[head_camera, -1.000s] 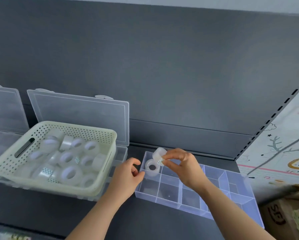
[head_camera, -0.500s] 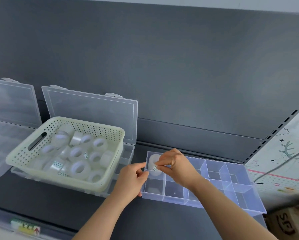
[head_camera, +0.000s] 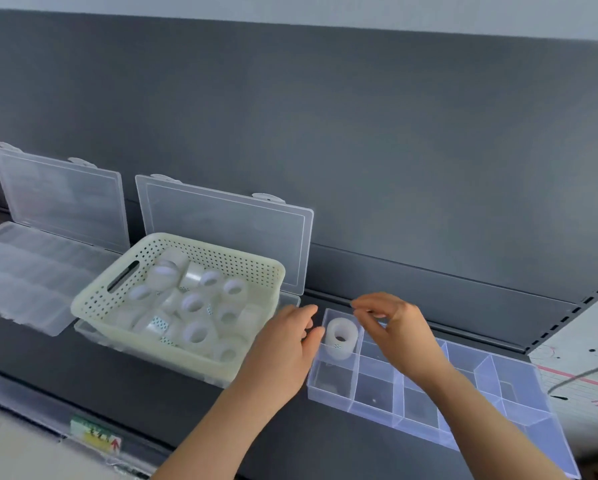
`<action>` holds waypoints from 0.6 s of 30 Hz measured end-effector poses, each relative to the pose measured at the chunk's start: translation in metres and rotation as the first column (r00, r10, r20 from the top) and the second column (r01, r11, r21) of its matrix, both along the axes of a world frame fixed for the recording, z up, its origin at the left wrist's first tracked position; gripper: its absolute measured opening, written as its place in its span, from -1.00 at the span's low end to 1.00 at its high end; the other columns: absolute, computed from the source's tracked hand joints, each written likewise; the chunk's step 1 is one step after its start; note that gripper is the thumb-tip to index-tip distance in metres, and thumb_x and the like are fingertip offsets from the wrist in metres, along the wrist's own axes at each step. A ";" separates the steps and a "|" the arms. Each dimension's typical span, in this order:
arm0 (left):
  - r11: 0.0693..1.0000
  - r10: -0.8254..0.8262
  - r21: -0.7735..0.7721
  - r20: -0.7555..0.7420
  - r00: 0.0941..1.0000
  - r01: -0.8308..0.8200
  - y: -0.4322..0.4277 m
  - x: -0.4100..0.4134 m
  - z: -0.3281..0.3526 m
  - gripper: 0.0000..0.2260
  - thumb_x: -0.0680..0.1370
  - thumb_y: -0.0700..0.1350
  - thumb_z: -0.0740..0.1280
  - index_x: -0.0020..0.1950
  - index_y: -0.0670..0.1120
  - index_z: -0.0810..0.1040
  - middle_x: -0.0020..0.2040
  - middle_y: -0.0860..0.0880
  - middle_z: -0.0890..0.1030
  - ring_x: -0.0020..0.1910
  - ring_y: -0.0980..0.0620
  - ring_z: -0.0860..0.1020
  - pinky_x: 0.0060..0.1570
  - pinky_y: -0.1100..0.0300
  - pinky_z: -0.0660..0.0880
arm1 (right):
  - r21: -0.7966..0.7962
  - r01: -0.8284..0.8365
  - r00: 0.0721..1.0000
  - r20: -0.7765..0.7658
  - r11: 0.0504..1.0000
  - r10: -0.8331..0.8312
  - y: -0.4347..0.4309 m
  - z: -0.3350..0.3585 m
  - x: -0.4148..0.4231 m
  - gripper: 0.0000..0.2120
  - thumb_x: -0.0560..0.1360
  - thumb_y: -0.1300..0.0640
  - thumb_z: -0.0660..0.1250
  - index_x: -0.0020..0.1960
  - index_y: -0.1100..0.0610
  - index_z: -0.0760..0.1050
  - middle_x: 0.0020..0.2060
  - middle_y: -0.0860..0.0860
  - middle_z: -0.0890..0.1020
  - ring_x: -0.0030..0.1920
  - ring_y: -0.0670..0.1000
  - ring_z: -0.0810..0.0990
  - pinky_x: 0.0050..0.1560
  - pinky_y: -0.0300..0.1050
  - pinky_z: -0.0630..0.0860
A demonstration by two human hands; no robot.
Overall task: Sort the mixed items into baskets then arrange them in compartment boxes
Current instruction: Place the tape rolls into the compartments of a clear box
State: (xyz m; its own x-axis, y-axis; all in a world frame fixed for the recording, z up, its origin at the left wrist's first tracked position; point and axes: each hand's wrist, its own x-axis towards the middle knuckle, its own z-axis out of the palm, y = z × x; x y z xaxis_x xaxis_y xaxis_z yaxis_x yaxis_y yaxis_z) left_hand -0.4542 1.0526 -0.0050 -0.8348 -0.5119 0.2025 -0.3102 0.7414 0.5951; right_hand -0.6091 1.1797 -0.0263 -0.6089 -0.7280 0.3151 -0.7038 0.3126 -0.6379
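Tape roll [head_camera: 340, 337] is sitting in the compartment box's [head_camera: 373, 412] 10 o'clock corner cell. Right hand [head_camera: 398, 332] is hovering at its 2 o'clock, fingers loosely curled, empty. Left hand [head_camera: 283, 344], likewise empty, is flanking the box's 9 o'clock edge, probably to steady it.

Soft, even light is filling the scene, falling brightest on the grey wall [head_camera: 429, 150] toward the right and dimming toward the left. Only faint, diffuse shadows are lying on the dark shelf [head_camera: 117, 386] under the basket [head_camera: 172, 358] and the box [head_camera: 353, 408]. A pale bluish sheen is glinting off the box's clear walls. Motion blur is smearing the fingertips of the left hand [head_camera: 283, 344] and the right hand [head_camera: 394, 330], and the bottom left corner is blurring too. The wide lens is bowing the wall's top edge.
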 end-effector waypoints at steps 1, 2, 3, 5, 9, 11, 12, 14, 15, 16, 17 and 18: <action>1.000 -0.001 -0.007 -0.058 0.998 0.001 -0.008 0.007 0.012 -0.68 0.62 -0.03 0.21 0.37 -0.01 0.44 0.07 0.06 0.54 0.00 0.12 0.51 0.07 0.20 0.49 | -0.030 -0.001 1.000 0.028 1.000 0.002 -0.007 0.009 0.004 -0.87 0.50 0.23 0.37 0.00 0.12 0.67 -0.06 -0.11 0.65 -0.10 -0.16 0.61 -0.01 -0.41 0.52; 1.000 -0.001 -0.020 -0.101 0.995 -0.001 -0.020 0.014 0.022 -0.69 0.61 -0.04 0.23 0.35 -0.01 0.47 0.05 0.07 0.54 0.00 0.13 0.50 0.07 0.19 0.49 | -0.053 -0.007 0.998 0.061 0.999 0.010 -0.015 0.017 0.010 -0.86 0.50 0.24 0.37 0.00 0.12 0.67 -0.06 -0.12 0.64 -0.11 -0.18 0.61 -0.04 -0.44 0.52; 0.999 0.009 -0.047 -0.117 0.993 -0.015 -0.037 0.023 0.029 -0.70 0.59 -0.05 0.24 0.33 -0.01 0.49 0.04 0.08 0.55 0.01 0.12 0.50 0.07 0.17 0.49 | -0.064 -0.019 0.995 0.097 0.998 0.025 -0.025 0.024 0.016 -0.86 0.50 0.25 0.37 0.01 0.12 0.67 -0.06 -0.13 0.63 -0.13 -0.20 0.61 -0.09 -0.47 0.51; 0.989 0.075 -0.120 -0.057 0.996 -0.082 -0.079 0.039 0.035 -0.69 0.57 0.00 0.28 0.30 0.01 0.51 0.08 0.08 0.56 0.05 0.09 0.50 0.09 0.14 0.48 | -0.068 -0.062 0.988 0.139 0.996 0.071 -0.045 0.036 0.028 -0.85 0.51 0.23 0.36 0.04 0.12 0.66 -0.06 -0.16 0.62 -0.13 -0.29 0.60 -0.13 -0.54 0.46; 0.966 0.215 -0.219 0.376 0.901 -0.139 -0.142 0.057 0.030 -0.58 0.47 0.23 0.32 0.26 0.09 0.51 0.05 0.06 0.54 0.02 0.03 0.50 -0.14 0.19 0.41 | -0.055 -0.105 0.972 0.206 0.993 0.114 -0.085 0.043 0.049 -0.85 0.52 0.16 0.35 0.06 0.07 0.64 -0.01 -0.15 0.65 -0.05 -0.22 0.62 0.00 -0.40 0.52; 0.983 0.180 -0.118 0.452 0.874 -0.141 -0.154 0.060 0.026 -0.59 0.42 0.29 0.33 0.17 0.11 0.53 -0.11 0.09 0.48 -0.19 0.12 0.46 -0.34 0.27 0.29 | -0.043 -0.089 0.965 0.242 0.995 0.097 -0.104 0.044 0.057 -0.85 0.52 0.13 0.36 0.07 0.06 0.63 0.00 -0.12 0.66 -0.02 -0.17 0.63 0.05 -0.37 0.52; 0.987 0.161 -0.080 0.448 0.880 -0.140 -0.159 0.060 0.023 -0.58 0.40 0.30 0.35 0.14 0.11 0.54 -0.13 0.09 0.48 -0.24 0.15 0.43 -0.37 0.29 0.26 | -0.036 -0.087 0.960 0.264 0.996 0.094 -0.113 0.044 0.061 -0.84 0.53 0.14 0.35 0.08 0.06 0.63 -0.01 -0.11 0.66 -0.03 -0.17 0.63 0.04 -0.42 0.49; 0.994 0.105 -0.018 0.416 0.903 -0.108 -0.171 0.061 0.022 -0.57 0.39 0.27 0.39 0.17 0.10 0.55 -0.09 0.07 0.54 -0.24 0.18 0.44 -0.34 0.31 0.29 | -0.015 -0.092 0.948 0.306 0.996 0.092 -0.130 0.045 0.066 -0.83 0.53 0.15 0.34 0.09 0.08 0.63 -0.03 -0.11 0.66 -0.04 -0.20 0.63 -0.02 -0.50 0.45; 0.995 0.068 0.038 0.388 0.919 -0.090 -0.177 0.064 0.022 -0.57 0.40 0.23 0.40 0.22 0.11 0.54 -0.04 0.10 0.56 -0.18 0.19 0.48 -0.25 0.30 0.36 | -0.001 -0.097 0.941 0.324 0.995 0.092 -0.139 0.045 0.069 -0.83 0.54 0.15 0.33 0.09 0.09 0.63 -0.03 -0.12 0.66 -0.05 -0.23 0.63 -0.04 -0.51 0.45; 0.991 0.033 0.108 0.345 0.938 -0.075 -0.183 0.067 0.024 -0.56 0.43 0.20 0.40 0.27 0.12 0.51 0.04 0.14 0.56 -0.07 0.19 0.51 -0.13 0.27 0.42 | 0.010 -0.103 0.935 0.342 0.995 0.093 -0.148 0.045 0.072 -0.83 0.54 0.15 0.33 0.09 0.09 0.63 -0.03 -0.13 0.67 -0.07 -0.27 0.62 -0.07 -0.50 0.45; 0.982 0.008 0.180 0.302 0.953 -0.065 -0.190 0.073 0.026 -0.55 0.45 0.18 0.39 0.32 0.12 0.48 0.13 0.15 0.54 0.04 0.17 0.51 0.01 0.24 0.44 | 0.024 -0.105 0.931 0.354 0.994 0.089 -0.158 0.044 0.075 -0.83 0.54 0.15 0.33 0.09 0.10 0.64 -0.03 -0.13 0.67 -0.09 -0.30 0.62 -0.09 -0.49 0.46; 0.968 -0.007 0.243 0.252 0.968 -0.056 -0.198 0.079 0.029 -0.55 0.48 0.15 0.38 0.34 0.11 0.47 0.20 0.17 0.52 0.11 0.16 0.51 0.10 0.20 0.44 | 0.043 -0.103 0.931 0.357 0.994 0.081 -0.170 0.043 0.078 -0.83 0.54 0.15 0.33 0.09 0.11 0.64 -0.02 -0.11 0.67 -0.10 -0.29 0.62 -0.10 -0.47 0.47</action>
State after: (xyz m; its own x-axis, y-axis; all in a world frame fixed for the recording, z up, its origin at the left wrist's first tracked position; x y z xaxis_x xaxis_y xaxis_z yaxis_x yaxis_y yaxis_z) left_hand -0.3749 0.8549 0.0236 -0.8290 -0.5401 -0.1451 -0.4879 0.5717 0.6596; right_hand -0.5315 1.0098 0.0167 -0.6022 -0.7971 0.0449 -0.4630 0.3028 -0.8330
